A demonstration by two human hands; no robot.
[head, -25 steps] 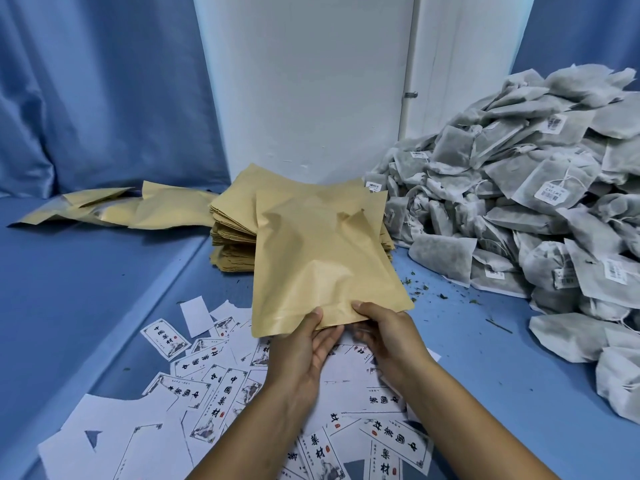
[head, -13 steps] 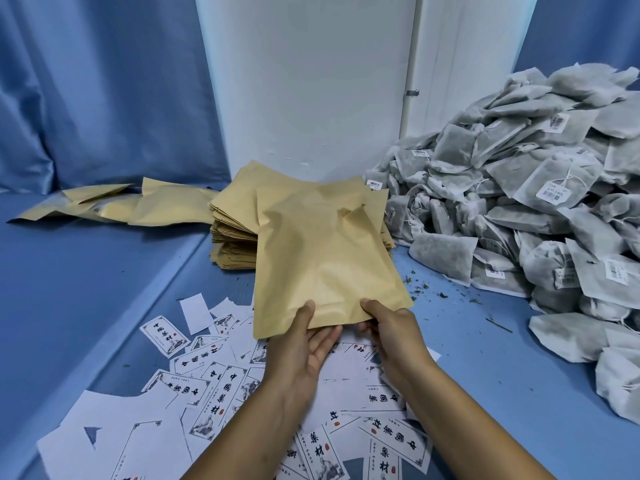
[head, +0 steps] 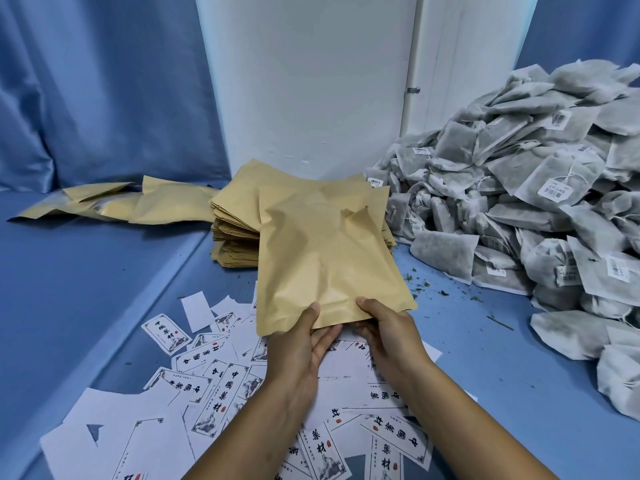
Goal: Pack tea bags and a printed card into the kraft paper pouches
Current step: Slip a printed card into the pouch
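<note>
I hold one kraft paper pouch (head: 322, 251) up over the blue table, its near edge toward me. My left hand (head: 301, 344) pinches that edge with the thumb on top and the fingers beneath. My right hand (head: 388, 327) pinches the same edge a little to the right. Behind the pouch stands a stack of flat kraft pouches (head: 232, 233). Printed cards (head: 221, 393) lie scattered on the table under my forearms. A big heap of grey tea bags (head: 530, 209) with white tags fills the right side.
Several more kraft pouches (head: 114, 206) lie loosely at the back left on a raised blue ledge. A white pillar (head: 311, 74) and blue curtains (head: 97, 84) close off the back. Green tea crumbs (head: 440, 289) dot the table near the heap.
Both hands have barely moved; they shifted slightly along the pouch's near edge, and the pouch stays held up in about the same place.
</note>
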